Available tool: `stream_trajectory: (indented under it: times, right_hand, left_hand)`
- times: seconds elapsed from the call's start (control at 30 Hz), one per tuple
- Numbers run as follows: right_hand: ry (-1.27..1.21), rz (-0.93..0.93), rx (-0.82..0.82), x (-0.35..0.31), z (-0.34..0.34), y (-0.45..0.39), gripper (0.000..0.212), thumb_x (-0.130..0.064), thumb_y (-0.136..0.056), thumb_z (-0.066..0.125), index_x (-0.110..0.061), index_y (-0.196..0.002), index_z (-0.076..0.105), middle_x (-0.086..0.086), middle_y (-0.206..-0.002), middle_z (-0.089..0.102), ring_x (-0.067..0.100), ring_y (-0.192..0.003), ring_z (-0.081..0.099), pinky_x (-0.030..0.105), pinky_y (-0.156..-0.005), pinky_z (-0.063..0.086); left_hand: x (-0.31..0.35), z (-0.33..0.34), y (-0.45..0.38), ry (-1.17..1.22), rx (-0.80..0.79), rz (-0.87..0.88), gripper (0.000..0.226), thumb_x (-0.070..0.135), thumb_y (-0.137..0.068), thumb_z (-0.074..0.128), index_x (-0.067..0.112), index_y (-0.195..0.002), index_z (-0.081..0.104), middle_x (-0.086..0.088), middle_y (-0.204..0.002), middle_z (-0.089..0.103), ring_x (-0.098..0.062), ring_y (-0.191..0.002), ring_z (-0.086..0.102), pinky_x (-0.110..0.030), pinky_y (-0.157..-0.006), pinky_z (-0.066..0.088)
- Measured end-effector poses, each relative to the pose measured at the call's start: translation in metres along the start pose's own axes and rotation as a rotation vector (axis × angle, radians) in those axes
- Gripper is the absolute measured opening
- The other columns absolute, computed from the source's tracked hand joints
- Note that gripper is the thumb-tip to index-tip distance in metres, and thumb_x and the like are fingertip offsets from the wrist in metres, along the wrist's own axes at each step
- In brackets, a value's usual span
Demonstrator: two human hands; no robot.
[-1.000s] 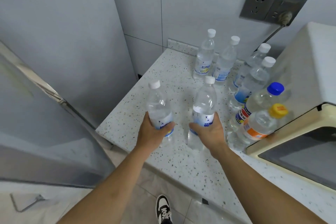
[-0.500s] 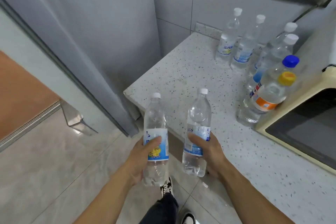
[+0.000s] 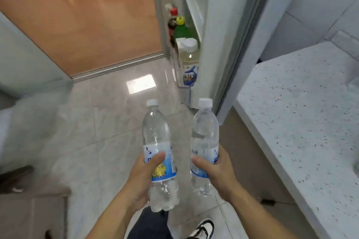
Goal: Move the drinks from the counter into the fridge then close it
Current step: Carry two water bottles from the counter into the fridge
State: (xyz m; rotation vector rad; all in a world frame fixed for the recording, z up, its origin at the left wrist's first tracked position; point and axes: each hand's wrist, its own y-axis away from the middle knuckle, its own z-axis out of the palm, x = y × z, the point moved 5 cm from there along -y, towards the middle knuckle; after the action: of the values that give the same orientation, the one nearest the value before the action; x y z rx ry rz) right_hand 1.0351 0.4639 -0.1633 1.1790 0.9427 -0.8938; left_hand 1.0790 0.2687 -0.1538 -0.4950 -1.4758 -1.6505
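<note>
Fingers and thumb of the left hand (image 3: 143,176) curl round the label of a clear plastic water bottle with a white cap and a blue, white and yellow label (image 3: 158,153), so this grip is full and holds the bottle upright. Beside it, the right hand (image 3: 217,170) wraps a second clear plastic water bottle with a white cap and a blue and white label (image 3: 205,141), also upright. The two bottles are near each other but apart, both above the pale tiled floor (image 3: 108,122).

Beyond the bottles, the open white fridge door (image 3: 223,35) shows its shelf, which carries a pale yellow drink bottle with a white cap (image 3: 189,60), a green bottle with a yellow cap (image 3: 181,29) and a dark bottle with a red cap (image 3: 172,21).

To the right lies the white speckled stone desk (image 3: 301,112). At the bottom edge a black and white shoe (image 3: 203,229) rests on the floor.
</note>
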Motion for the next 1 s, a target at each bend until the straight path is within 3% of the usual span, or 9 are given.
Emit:
stream_trajectory:
  times: [0.13, 0.27, 0.33, 0.4, 0.5, 0.57, 0.67, 0.77, 1.0]
  right_hand:
    - [0.047, -0.005, -0.100, -0.003, 0.071, -0.030, 0.052, -0.025, -0.065, 0.084, -0.017, -0.111, 0.062, 0.004, -0.099, 0.076, 0.023, -0.089, 0.074, 0.028, -0.072, 0.059]
    - [0.075, -0.015, -0.119, -0.014, 0.142, -0.075, 0.041, -0.023, -0.068, 0.080, -0.024, -0.105, 0.063, 0.000, -0.096, 0.076, 0.019, -0.089, 0.074, 0.027, -0.072, 0.059]
    - [0.087, -0.028, -0.114, -0.023, 0.178, -0.100, 0.039, -0.026, -0.070, 0.079, -0.024, -0.107, 0.065, 0.002, -0.099, 0.076, 0.021, -0.092, 0.074, 0.033, -0.078, 0.060]
    - [0.097, -0.044, -0.123, -0.031, 0.214, -0.124, 0.033, -0.027, -0.074, 0.078, -0.029, -0.106, 0.068, 0.002, -0.100, 0.076, 0.022, -0.093, 0.074, 0.038, -0.082, 0.061]
    - [0.109, -0.069, -0.130, -0.045, 0.261, -0.153, 0.027, -0.024, -0.082, 0.077, -0.047, -0.095, 0.070, -0.006, -0.098, 0.077, 0.016, -0.091, 0.074, 0.027, -0.073, 0.061]
    - [0.111, -0.063, -0.131, -0.051, 0.285, -0.171, 0.027, -0.030, -0.079, 0.078, -0.041, -0.102, 0.069, -0.005, -0.100, 0.076, 0.016, -0.092, 0.074, 0.026, -0.074, 0.060]
    - [0.104, -0.056, -0.110, -0.057, 0.310, -0.198, 0.044, -0.042, -0.068, 0.079, -0.028, -0.108, 0.067, 0.001, -0.100, 0.077, 0.020, -0.091, 0.075, 0.033, -0.076, 0.062]
    - [0.092, -0.055, -0.048, -0.060, 0.320, -0.229, 0.038, -0.043, -0.063, 0.081, -0.034, -0.098, 0.069, 0.000, -0.095, 0.077, 0.019, -0.086, 0.075, 0.030, -0.070, 0.061]
    - [-0.009, -0.039, 0.140, -0.075, 0.313, -0.325, 0.035, -0.035, -0.065, 0.081, -0.028, -0.097, 0.068, 0.000, -0.093, 0.077, 0.019, -0.085, 0.075, 0.025, -0.066, 0.059]
  left_hand:
    - [0.024, -0.060, -0.012, 0.078, 0.064, 0.023, 0.052, 0.036, -0.076, 0.075, 0.007, -0.118, 0.067, -0.023, -0.106, 0.073, -0.038, -0.092, 0.073, -0.036, -0.065, 0.060]
    - [0.070, -0.117, -0.036, 0.088, 0.060, 0.079, 0.043, 0.043, -0.066, 0.078, 0.021, -0.103, 0.077, -0.018, -0.107, 0.074, -0.037, -0.094, 0.073, -0.043, -0.073, 0.060]
    - [0.097, -0.148, -0.050, 0.049, 0.087, 0.114, 0.047, 0.052, -0.059, 0.077, 0.025, -0.098, 0.077, -0.015, -0.105, 0.075, -0.033, -0.093, 0.074, -0.043, -0.076, 0.060]
    - [0.122, -0.178, -0.062, 0.029, 0.112, 0.143, 0.054, 0.053, -0.060, 0.078, 0.023, -0.104, 0.073, -0.012, -0.103, 0.076, -0.029, -0.091, 0.074, -0.038, -0.074, 0.061]
    - [0.157, -0.213, -0.078, 0.039, 0.115, 0.173, 0.058, 0.051, -0.069, 0.081, 0.018, -0.114, 0.066, -0.011, -0.102, 0.076, -0.028, -0.091, 0.075, -0.035, -0.071, 0.061]
    - [0.179, -0.232, -0.090, 0.058, 0.112, 0.190, 0.061, 0.052, -0.066, 0.077, 0.017, -0.115, 0.065, -0.010, -0.100, 0.076, -0.027, -0.089, 0.075, -0.034, -0.067, 0.060]
    - [0.204, -0.250, -0.113, 0.085, 0.094, 0.190, 0.064, 0.052, -0.063, 0.075, 0.017, -0.115, 0.063, -0.011, -0.099, 0.076, -0.028, -0.087, 0.075, -0.033, -0.064, 0.060]
    - [0.221, -0.260, -0.144, 0.102, 0.097, 0.181, 0.062, 0.050, -0.067, 0.081, 0.015, -0.115, 0.064, -0.012, -0.099, 0.076, -0.030, -0.087, 0.075, -0.034, -0.063, 0.060]
    - [0.284, -0.246, -0.243, 0.007, 0.068, 0.174, 0.049, 0.045, -0.076, 0.071, 0.018, -0.116, 0.064, -0.006, -0.095, 0.077, -0.025, -0.084, 0.076, -0.031, -0.061, 0.059]
